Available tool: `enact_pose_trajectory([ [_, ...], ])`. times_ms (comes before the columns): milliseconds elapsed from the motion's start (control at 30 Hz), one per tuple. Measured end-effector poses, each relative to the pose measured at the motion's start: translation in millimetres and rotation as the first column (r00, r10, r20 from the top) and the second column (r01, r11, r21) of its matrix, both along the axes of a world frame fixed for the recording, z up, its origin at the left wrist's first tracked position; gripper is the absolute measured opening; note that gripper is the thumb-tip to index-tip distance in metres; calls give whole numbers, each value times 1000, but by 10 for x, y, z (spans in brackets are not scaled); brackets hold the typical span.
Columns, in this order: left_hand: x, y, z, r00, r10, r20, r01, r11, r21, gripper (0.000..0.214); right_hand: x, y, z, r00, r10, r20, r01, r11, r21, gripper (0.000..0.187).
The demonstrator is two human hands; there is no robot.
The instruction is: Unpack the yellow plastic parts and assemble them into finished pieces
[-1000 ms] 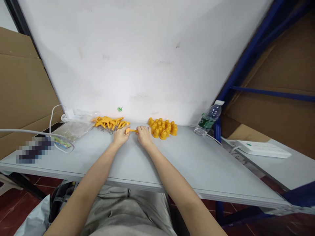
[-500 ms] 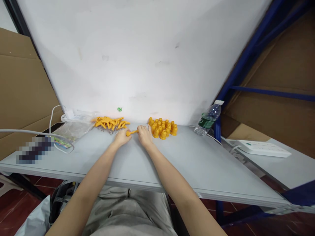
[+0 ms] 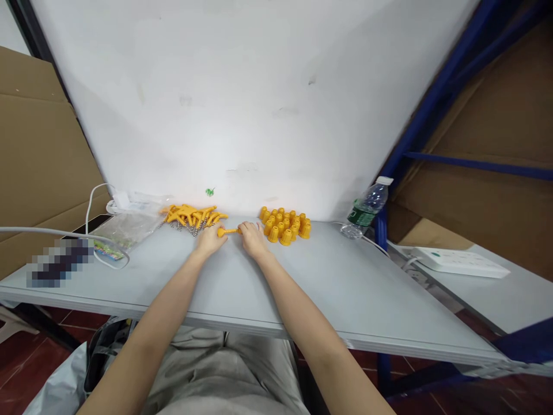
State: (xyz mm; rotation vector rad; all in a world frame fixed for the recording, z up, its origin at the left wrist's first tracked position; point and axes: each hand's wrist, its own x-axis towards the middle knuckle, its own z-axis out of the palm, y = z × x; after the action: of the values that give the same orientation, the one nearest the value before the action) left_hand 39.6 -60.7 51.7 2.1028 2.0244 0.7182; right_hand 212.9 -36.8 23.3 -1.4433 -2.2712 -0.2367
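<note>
Between my two hands lies a slim yellow plastic stick with a thicker rounded end on the left. My left hand is closed round that rounded end. The fingers of my right hand pinch the stick's other end and partly hide it. Just behind my left hand is a heap of yellow branching plastic pieces with small metal ball chains. To the right of my right hand, several yellow ribbed plastic cups stand in rows, narrow end up.
A clear plastic bag, white cables and a pixelated dark item lie on the left of the grey table. A water bottle leans at the right. Behind rises a white panel; a power strip sits beyond the right edge.
Both hands have shifted slightly left, the left one a bit more. The yellow stick moved with them and now lies more level, with more of its length showing between the hands.
</note>
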Motion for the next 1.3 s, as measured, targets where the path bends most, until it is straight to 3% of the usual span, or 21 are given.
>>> enact_pose_trajectory([
  [200,-35,17,5,999,37,41,-37,999,7,32,69,42,5,986,-102,-134,112,992,66,16],
  [467,-30,4,39,999,18,38,-19,999,51,34,39,21,9,963,-193,-186,219,966,135,17],
  [600,-112,29,78,993,110,37,-112,991,67,33,130,78,-49,933,-241,-267,277,955,106,18],
  [767,-208,44,83,972,193,136,-204,977,68,38,226,183,-167,891,-173,-419,208,977,38,25],
  [900,-227,19,94,958,224,181,-250,958,138,39,232,230,-267,876,-247,-414,235,969,-80,36],
  [1067,-205,28,197,967,247,61,-254,948,193,43,269,250,-356,858,-297,-418,287,954,-90,46],
  [1300,-373,210,417,953,53,-297,-13,991,135,45,286,257,-377,855,-313,-413,308,948,-80,58],
])
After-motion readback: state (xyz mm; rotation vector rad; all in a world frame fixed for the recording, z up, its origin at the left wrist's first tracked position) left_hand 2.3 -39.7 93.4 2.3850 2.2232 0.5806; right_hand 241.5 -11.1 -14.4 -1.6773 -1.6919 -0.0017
